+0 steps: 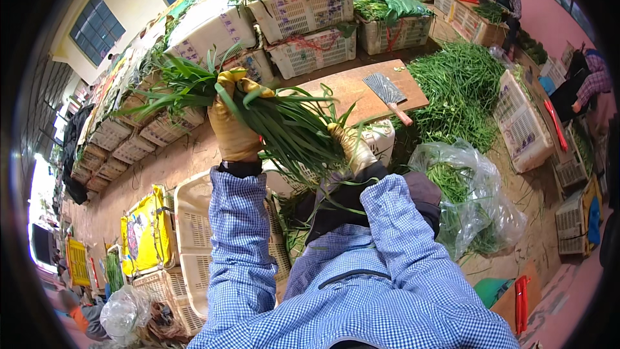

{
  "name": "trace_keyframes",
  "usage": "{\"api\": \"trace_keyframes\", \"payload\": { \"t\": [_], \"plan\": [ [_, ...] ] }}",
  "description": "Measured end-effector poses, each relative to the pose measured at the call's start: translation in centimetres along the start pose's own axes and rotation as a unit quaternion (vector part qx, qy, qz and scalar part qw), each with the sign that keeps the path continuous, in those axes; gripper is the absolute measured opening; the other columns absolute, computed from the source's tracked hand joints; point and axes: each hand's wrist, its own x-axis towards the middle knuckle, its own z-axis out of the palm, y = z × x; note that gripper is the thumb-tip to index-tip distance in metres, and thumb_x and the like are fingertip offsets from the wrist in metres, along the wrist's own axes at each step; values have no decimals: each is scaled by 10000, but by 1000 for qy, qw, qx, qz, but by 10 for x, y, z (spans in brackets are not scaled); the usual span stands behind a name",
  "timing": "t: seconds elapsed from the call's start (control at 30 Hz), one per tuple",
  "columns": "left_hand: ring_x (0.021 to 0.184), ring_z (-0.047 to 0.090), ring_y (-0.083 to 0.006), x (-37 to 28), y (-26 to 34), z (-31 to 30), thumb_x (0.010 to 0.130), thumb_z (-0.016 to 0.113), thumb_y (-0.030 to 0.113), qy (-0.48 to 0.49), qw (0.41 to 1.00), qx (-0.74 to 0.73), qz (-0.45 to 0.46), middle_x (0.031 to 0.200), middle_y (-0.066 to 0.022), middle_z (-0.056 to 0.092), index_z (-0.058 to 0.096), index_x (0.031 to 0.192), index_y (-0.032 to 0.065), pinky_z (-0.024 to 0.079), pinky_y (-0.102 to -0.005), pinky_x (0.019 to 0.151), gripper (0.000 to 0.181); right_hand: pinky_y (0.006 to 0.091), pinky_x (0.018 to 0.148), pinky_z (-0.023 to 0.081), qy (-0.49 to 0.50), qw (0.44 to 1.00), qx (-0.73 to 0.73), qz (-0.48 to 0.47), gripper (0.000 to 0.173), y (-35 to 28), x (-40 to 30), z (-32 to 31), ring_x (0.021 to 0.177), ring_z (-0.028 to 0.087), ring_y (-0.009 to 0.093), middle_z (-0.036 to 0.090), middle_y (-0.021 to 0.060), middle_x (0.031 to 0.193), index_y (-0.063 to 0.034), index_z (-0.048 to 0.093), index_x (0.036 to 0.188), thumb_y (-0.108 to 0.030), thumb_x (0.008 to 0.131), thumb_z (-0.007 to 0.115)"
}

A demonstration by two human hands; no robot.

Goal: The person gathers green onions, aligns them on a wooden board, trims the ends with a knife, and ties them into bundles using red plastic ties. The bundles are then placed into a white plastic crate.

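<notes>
A long bundle of green leafy stalks [286, 126], like garlic chives, stretches between my gloved hands in front of me. My left hand [235, 116], in a yellowish glove, grips the bundle around one end, with loose leaves fanning out to the left. At the bundle's other end is my right hand [352, 148], in a matching glove, its fingers closed around the leaves. Beyond the bundle lies a wooden board [334, 88], with a cleaver-like knife [386, 91] resting flat on it, its reddish handle over the near edge.
A large heap of green stalks [457, 89] lies right of the board, a clear plastic bag of greens [455, 189] nearer. An empty white plastic crate [193, 232] stands by my left forearm. Stacked crates [302, 9] rise ahead. A seated person [506, 5] holds greens far right.
</notes>
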Motion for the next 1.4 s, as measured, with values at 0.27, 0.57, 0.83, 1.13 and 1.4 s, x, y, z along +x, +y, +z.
{"api": "trace_keyframes", "payload": {
  "t": [0.27,0.57,0.83,1.13,1.4],
  "plan": [
    [899,666,-278,13,16,-41,997,588,357,168,983,-23,68,838,-60,658,652,970,84,522,-527,952,281,313,738,462,137,948,187,-220,337,8,-1,-6,793,563,136,663,3,902,-31,680,1049,-301,872,778],
    [582,460,-134,33,38,-90,995,588,340,36,987,-149,56,658,20,486,694,947,66,467,-329,656,298,315,576,456,-70,898,433,-23,312,7,0,-12,479,428,128,439,-26,547,-47,670,971,-337,1016,564],
    [565,461,-99,37,105,-43,1028,546,322,-145,971,-168,90,657,32,466,633,967,71,430,-293,659,273,294,388,279,20,990,83,108,283,78,-7,-60,405,376,130,544,22,579,-62,664,885,-344,904,643],
    [481,435,-70,12,106,-20,1042,524,284,-186,970,-124,92,631,42,477,603,941,70,422,-255,566,249,320,860,528,-72,967,-242,-43,338,18,-11,-30,940,675,226,709,146,1053,7,668,1147,-160,858,717],
    [458,459,-81,0,74,-4,1047,505,288,-265,947,-179,43,625,34,504,580,941,77,433,-271,540,248,294,870,519,-124,969,-1,-214,382,-77,-51,39,980,641,168,683,80,1078,-18,663,1166,-316,931,710]
  ]
}}
